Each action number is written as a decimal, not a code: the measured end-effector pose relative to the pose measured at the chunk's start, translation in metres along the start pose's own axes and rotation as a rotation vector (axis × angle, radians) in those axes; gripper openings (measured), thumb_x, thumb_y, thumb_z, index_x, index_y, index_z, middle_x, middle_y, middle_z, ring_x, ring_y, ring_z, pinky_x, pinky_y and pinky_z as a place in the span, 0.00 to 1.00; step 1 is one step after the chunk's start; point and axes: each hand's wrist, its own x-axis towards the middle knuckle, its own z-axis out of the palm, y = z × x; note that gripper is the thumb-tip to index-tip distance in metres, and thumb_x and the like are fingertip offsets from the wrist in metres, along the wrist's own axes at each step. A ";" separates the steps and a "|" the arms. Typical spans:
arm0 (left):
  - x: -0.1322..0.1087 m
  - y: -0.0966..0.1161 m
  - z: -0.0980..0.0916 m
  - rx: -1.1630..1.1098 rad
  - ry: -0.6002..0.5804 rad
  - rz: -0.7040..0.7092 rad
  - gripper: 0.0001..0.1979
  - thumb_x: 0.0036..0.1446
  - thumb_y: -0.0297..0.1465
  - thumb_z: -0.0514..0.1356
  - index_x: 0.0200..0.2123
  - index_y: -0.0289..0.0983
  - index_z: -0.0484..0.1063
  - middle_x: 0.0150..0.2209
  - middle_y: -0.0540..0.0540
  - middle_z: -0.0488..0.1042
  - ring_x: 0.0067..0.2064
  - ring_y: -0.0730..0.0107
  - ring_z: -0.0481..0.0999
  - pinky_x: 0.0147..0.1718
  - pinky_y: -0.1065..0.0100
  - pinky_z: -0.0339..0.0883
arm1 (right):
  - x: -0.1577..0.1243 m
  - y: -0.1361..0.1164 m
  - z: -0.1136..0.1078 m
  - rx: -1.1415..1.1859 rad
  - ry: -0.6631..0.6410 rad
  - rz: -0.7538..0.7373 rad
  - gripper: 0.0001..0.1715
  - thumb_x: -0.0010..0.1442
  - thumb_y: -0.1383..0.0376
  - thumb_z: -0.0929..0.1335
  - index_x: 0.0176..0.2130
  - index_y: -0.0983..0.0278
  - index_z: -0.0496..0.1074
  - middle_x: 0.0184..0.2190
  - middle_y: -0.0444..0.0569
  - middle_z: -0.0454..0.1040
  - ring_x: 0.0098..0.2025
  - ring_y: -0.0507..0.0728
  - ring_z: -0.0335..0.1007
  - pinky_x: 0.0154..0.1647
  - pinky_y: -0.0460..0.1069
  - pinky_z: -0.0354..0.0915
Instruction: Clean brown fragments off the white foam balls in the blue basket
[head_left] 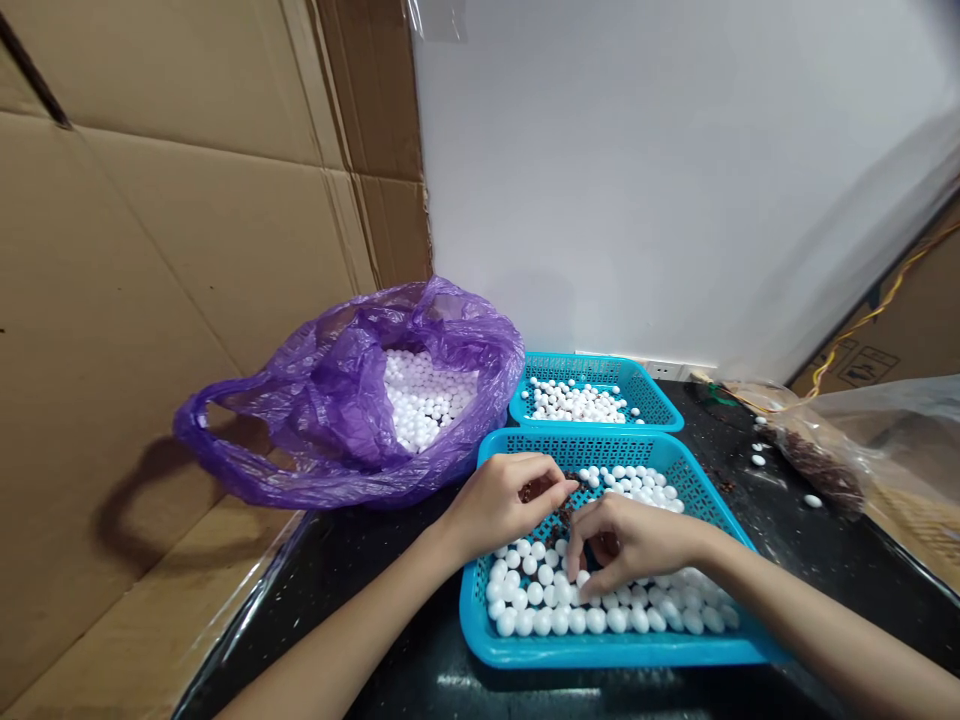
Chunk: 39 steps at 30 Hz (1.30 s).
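Note:
A shallow turquoise plastic mesh basket sits in front of me, holding many white round beads and a patch of dark brown bits. My left hand hovers over the brown bits with its fingers curled together. My right hand reaches down among the white beads, its fingertips touching them. Whether either hand holds a small piece is hidden by the fingers.
A second turquoise basket with white beads stands behind. To the left, a purple plastic bag holds more beads. A clear bag of brown bits lies on the black table at right, near loose beads. Cardboard lines the left side.

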 end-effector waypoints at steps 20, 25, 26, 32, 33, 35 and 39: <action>-0.001 -0.001 0.002 0.044 0.166 -0.092 0.14 0.61 0.33 0.53 0.25 0.35 0.67 0.23 0.52 0.69 0.25 0.76 0.66 0.26 0.72 0.59 | -0.002 -0.006 -0.017 0.546 0.040 0.081 0.11 0.52 0.63 0.73 0.34 0.68 0.75 0.22 0.42 0.71 0.16 0.44 0.61 0.17 0.40 0.60; -0.002 -0.002 0.002 0.050 0.145 -0.112 0.15 0.61 0.34 0.53 0.23 0.35 0.66 0.21 0.53 0.67 0.24 0.77 0.64 0.26 0.72 0.58 | -0.005 -0.002 -0.017 0.560 -0.050 0.110 0.12 0.51 0.64 0.74 0.34 0.70 0.75 0.24 0.44 0.74 0.17 0.44 0.63 0.19 0.39 0.63; -0.002 -0.002 0.002 0.048 0.147 -0.112 0.15 0.61 0.34 0.53 0.23 0.35 0.66 0.21 0.53 0.67 0.24 0.77 0.65 0.26 0.72 0.58 | -0.007 0.000 -0.017 0.560 -0.117 0.133 0.13 0.50 0.63 0.74 0.35 0.70 0.75 0.25 0.45 0.75 0.17 0.44 0.64 0.20 0.40 0.64; -0.003 0.000 0.001 0.053 0.149 -0.101 0.15 0.62 0.34 0.52 0.24 0.35 0.67 0.22 0.52 0.68 0.24 0.76 0.66 0.26 0.72 0.59 | -0.009 0.005 -0.022 0.466 0.112 0.083 0.13 0.54 0.59 0.71 0.36 0.66 0.74 0.32 0.49 0.76 0.25 0.50 0.71 0.27 0.45 0.70; -0.003 0.000 0.001 0.052 0.148 -0.099 0.15 0.62 0.34 0.52 0.24 0.35 0.67 0.22 0.52 0.68 0.24 0.76 0.66 0.26 0.72 0.59 | -0.008 0.006 -0.025 0.437 0.328 0.029 0.14 0.56 0.57 0.70 0.39 0.64 0.74 0.36 0.50 0.75 0.30 0.52 0.73 0.31 0.47 0.71; -0.003 0.000 0.001 0.048 0.152 -0.096 0.15 0.62 0.34 0.52 0.24 0.35 0.67 0.22 0.52 0.68 0.24 0.76 0.66 0.26 0.72 0.59 | -0.005 0.008 -0.030 0.378 0.740 -0.061 0.19 0.60 0.54 0.66 0.48 0.60 0.69 0.49 0.52 0.70 0.46 0.57 0.71 0.46 0.51 0.69; -0.002 0.000 0.001 0.044 0.153 -0.099 0.15 0.61 0.34 0.53 0.23 0.35 0.66 0.21 0.52 0.68 0.24 0.76 0.66 0.26 0.72 0.59 | -0.004 0.016 -0.034 0.322 0.928 -0.068 0.28 0.63 0.54 0.62 0.60 0.55 0.55 0.63 0.51 0.52 0.62 0.61 0.53 0.60 0.54 0.58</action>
